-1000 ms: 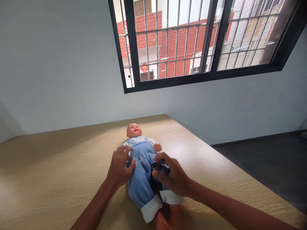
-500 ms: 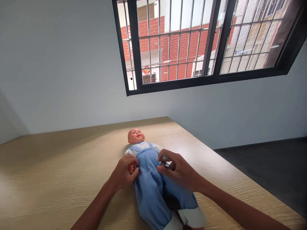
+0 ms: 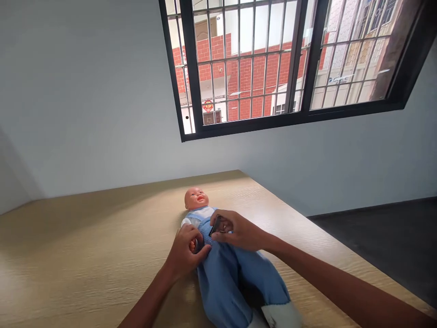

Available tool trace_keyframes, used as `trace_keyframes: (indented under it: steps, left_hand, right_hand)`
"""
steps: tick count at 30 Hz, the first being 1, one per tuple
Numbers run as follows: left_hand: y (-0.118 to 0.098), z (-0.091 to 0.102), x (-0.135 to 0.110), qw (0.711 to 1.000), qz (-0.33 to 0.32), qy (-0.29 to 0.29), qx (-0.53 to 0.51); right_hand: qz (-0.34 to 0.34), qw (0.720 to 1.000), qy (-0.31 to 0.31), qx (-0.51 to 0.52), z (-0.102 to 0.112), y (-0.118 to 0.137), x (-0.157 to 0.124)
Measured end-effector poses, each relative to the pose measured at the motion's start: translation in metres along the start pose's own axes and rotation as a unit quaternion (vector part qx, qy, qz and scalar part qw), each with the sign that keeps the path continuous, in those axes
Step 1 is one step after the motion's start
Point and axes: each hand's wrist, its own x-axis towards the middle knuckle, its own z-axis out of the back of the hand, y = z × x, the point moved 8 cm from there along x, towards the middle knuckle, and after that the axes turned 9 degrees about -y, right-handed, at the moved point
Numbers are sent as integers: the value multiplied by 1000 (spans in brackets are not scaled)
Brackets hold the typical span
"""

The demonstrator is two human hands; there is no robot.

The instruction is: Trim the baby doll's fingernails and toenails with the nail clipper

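A baby doll (image 3: 221, 269) in blue overalls and a white shirt lies on its back on the table, its bald head (image 3: 196, 198) toward the wall. My left hand (image 3: 188, 250) is closed around the doll's small hand (image 3: 192, 246), whose fingers peek out between my thumb and forefinger. Over the doll's belly, my right hand (image 3: 235, 230) grips a small, shiny metal nail clipper (image 3: 215, 226) between thumb and fingers. The clipper's tip is close to the doll's hand but apart from it.
The light wood table (image 3: 102, 255) reaches back to a pale wall (image 3: 95, 114), and its right edge slants toward me. Dark floor (image 3: 382, 232) lies beyond that edge. A black-framed window (image 3: 246, 125) with metal bars is set in the wall above.
My right hand has moved left with the nail clipper, closer to my left hand, and the clipper has turned. My left hand still holds the doll's hand. The view has shifted slightly.
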Motion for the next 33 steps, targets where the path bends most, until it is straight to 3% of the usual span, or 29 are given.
trace_keyframes:
  steps: [4,8,14,17,21,26,29,33]
  left_hand:
    - [6,-2,0,1000,11,-17,-1]
    - [8,0,1,1000,0,-8,-8]
    - [-2,3,0,998,-49,32,-29]
    - [-1,2,-2,998,-57,26,-21]
    - [9,2,-4,999,-42,-7,-3]
    - [15,1,-3,1000,-30,-3,-1]
    - [13,2,-2,999,-33,5,-5]
    - [10,2,-1,999,-39,4,-6]
  right_hand:
    - [-28,986,126,110,-22,-4,28]
    - [-51,922,271,270,-44,-10,37]
    - [-33,899,305,313,-66,-24,30]
    - [-22,909,285,303,-67,-28,29]
    - [11,943,222,248,-58,-24,33]
    - [100,987,65,106,-37,-5,38]
    - [149,988,18,25,-35,0,35]
    - [185,982,17,-38,-40,-2,31]
